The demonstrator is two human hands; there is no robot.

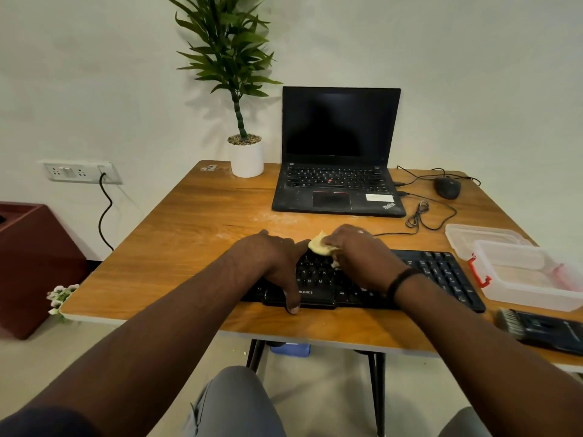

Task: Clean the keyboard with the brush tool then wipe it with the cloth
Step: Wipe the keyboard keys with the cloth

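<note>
- While the brush tool (pixel 536 329) lay aside on the counter (pixel 189 222), brushing was judged done.
- The cloth (pixel 319 244) was gripped by right hand (pixel 362 257) fingers on the keyboard (pixel 441 272).
- The keyboard was steadied by the left hand (pixel 271 263), fingers spread.

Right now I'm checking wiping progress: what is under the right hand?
The right hand presses a yellow cloth onto the black keyboard. Most of the cloth and the keys beneath are covered by the hand.
</note>
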